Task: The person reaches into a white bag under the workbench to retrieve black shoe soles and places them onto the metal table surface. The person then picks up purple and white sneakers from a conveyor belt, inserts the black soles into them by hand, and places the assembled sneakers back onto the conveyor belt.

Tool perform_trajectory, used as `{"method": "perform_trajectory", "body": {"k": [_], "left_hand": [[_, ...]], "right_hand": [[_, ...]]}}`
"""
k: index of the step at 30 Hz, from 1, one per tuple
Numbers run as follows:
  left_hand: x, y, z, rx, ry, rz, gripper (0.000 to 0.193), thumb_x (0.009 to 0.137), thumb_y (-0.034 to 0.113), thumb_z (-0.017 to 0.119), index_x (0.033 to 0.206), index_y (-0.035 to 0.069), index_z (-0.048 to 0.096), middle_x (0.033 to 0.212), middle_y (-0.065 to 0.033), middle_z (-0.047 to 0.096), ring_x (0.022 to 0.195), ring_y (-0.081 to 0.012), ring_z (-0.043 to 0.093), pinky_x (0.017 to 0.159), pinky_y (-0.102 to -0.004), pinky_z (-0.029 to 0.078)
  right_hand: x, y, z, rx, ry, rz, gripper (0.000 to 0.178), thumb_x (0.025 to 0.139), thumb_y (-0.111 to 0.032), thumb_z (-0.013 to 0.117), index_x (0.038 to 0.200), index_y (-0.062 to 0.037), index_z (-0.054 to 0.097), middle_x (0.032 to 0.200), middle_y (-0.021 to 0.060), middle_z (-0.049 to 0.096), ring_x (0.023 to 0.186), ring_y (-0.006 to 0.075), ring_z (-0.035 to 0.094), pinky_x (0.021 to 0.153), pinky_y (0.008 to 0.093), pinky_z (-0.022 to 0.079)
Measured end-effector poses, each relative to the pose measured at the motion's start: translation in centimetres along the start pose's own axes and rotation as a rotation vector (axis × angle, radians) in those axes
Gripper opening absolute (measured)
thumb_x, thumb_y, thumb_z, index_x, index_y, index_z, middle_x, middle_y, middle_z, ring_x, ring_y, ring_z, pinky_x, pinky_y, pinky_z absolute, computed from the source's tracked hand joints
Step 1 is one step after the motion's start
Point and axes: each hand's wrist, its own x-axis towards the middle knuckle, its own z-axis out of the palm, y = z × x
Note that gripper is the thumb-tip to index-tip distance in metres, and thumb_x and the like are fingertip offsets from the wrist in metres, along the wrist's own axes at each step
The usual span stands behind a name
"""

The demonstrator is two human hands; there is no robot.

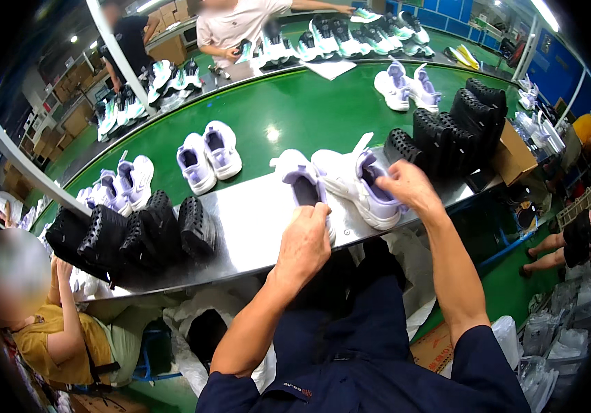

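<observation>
Two white sneakers with lavender lining stand side by side at the near edge of a metal ledge in front of me. My left hand (304, 241) is closed on the heel of the left sneaker (290, 164), covering much of its back. My right hand (411, 186) grips the collar of the right sneaker (342, 172), fingertips at its opening and partly hidden. That sneaker lies turned at an angle, toe to the left, its strap sticking up. Another white-and-lavender pair (209, 157) stands to the left on the ledge's far side.
Black blocky items with dotted faces stand in rows at left (137, 230) and right (447, 131). Beyond the ledge runs a green conveyor belt (268, 113) with another pair (407, 86). Co-workers stand across it beside green-and-black sneakers (337, 38); a person in yellow (61, 337) sits at left.
</observation>
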Motion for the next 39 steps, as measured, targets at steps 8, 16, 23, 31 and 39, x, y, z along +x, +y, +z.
{"method": "perform_trajectory", "body": {"k": [8,16,23,31,39], "left_hand": [[2.1,-1.1,-1.1,-0.073,-0.024,0.111,0.032,0.083,0.000,0.068,0.113,0.001,0.057,0.098,-0.0188,0.062,0.097,-0.0401,0.060,0.086,-0.0476,0.049],[-5.2,-10.0,-0.5,0.300,0.305,-0.253,0.014,0.085,0.007,0.069,0.097,0.002,0.066,0.086,-0.0146,0.062,0.080,-0.0333,0.060,0.074,-0.0435,0.049],[-7.3,-10.3,0.6,0.434,0.374,-0.144,0.006,0.083,0.004,0.066,0.089,0.005,0.065,0.082,-0.0128,0.057,0.077,-0.0330,0.055,0.071,-0.0432,0.045],[-7.2,-9.8,0.7,0.424,0.380,-0.112,0.008,0.079,-0.002,0.066,0.084,0.003,0.065,0.078,-0.0130,0.059,0.072,-0.0339,0.055,0.066,-0.0435,0.045],[-6.9,-8.7,0.1,0.414,0.269,-0.172,0.013,0.077,-0.005,0.067,0.088,0.001,0.067,0.081,-0.0136,0.062,0.071,-0.0331,0.057,0.065,-0.0419,0.046]], "right_hand": [[-2.9,-3.2,2.2,0.444,-0.051,-0.076,0.055,0.087,-0.031,0.080,0.128,-0.0010,0.059,0.101,0.0149,0.064,0.079,0.0194,0.064,0.065,0.0341,0.053],[-4.9,-10.2,3.0,-0.445,-0.128,-0.656,0.060,0.075,-0.050,0.082,0.125,-0.0205,0.069,0.095,0.0147,0.065,0.095,0.0321,0.059,0.086,0.0436,0.042],[3.1,-9.1,7.3,-0.376,-0.175,-0.705,0.034,0.075,-0.041,0.080,0.095,-0.0142,0.073,0.084,0.0143,0.066,0.089,0.0304,0.061,0.081,0.0430,0.043],[17.0,-12.6,11.4,-0.519,-0.310,-0.755,0.045,0.077,-0.050,0.078,0.106,-0.0156,0.073,0.097,0.0189,0.072,0.099,0.0363,0.068,0.082,0.0485,0.052],[33.7,-2.5,0.4,-0.437,0.101,0.012,0.035,0.081,-0.031,0.064,0.097,-0.0032,0.077,0.108,0.0248,0.073,0.106,0.0372,0.071,0.091,0.0439,0.056]]}}
